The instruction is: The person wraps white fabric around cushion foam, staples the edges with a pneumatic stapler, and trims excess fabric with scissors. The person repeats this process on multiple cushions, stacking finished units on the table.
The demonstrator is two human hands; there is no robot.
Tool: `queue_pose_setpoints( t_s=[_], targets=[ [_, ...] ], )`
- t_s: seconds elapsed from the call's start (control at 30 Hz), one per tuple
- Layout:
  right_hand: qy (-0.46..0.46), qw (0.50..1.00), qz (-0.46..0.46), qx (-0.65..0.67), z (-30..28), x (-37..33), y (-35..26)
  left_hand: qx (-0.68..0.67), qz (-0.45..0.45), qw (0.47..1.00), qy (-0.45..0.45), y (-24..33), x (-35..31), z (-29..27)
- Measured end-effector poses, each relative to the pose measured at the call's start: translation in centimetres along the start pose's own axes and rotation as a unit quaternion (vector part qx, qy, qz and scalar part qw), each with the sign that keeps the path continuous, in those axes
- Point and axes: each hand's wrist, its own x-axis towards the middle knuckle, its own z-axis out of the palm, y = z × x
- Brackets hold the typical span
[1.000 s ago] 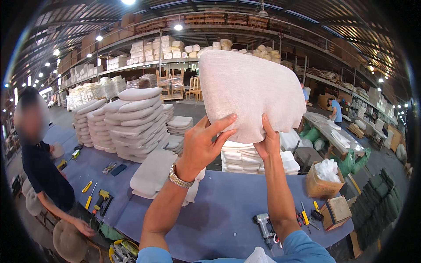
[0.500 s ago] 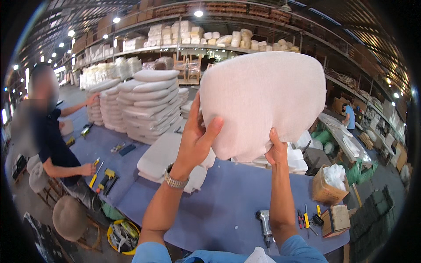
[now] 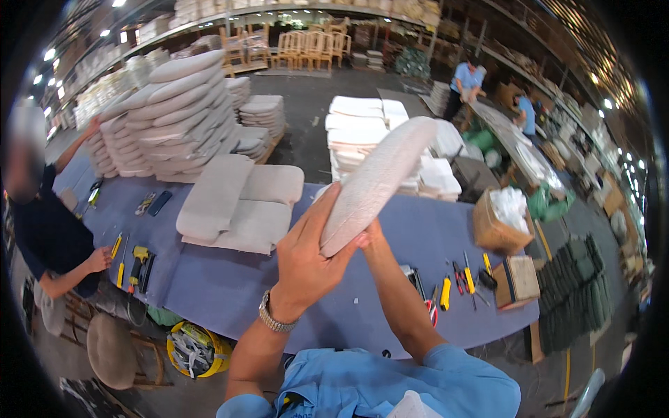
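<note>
Between my hands, above the blue-covered table (image 3: pixel 334 306), a pale fabric seat cushion (image 3: pixel 383 181) is held up with its narrow edge toward me. My left hand (image 3: pixel 304 244), with a metal watch on the wrist, grips its near left end, fingers along the side and thumb below. Partly hidden behind the cushion, my right hand (image 3: pixel 368 237) holds its lower right side. Left of my left hand, several flat pale cushion pieces (image 3: pixel 237 209) lie overlapping on the table.
Tall cushion stacks (image 3: pixel 174 118) stand at the far left, by a co-worker (image 3: pixel 49 216). A nail gun (image 3: pixel 141 263) lies on the left. Yellow-handled tools (image 3: pixel 468 279), a small carton (image 3: pixel 517 279) and a box of white stuffing (image 3: pixel 503 219) sit right. A yellow bucket (image 3: pixel 198 348) stands below.
The cushion has turned from its broad face to its narrow edge and come lower and nearer. My hands have moved closer together, and the view has tipped down.
</note>
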Motion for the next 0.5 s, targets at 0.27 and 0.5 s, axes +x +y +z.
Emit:
queue_pose_setpoints(
  t_s=[0.27, 0.5],
  targets=[
    [-0.004, 0.994, 0.048, 0.096, -4.0, -0.8, 4.5, 0.057, -0.016, 0.997, -0.042, -0.1, -2.8, 1.5],
    [0.003, 0.993, 0.055, 0.105, -6.9, -1.5, 4.5, 0.039, -0.037, 0.997, -0.064, 0.3, -4.6, 1.6]
  ],
)
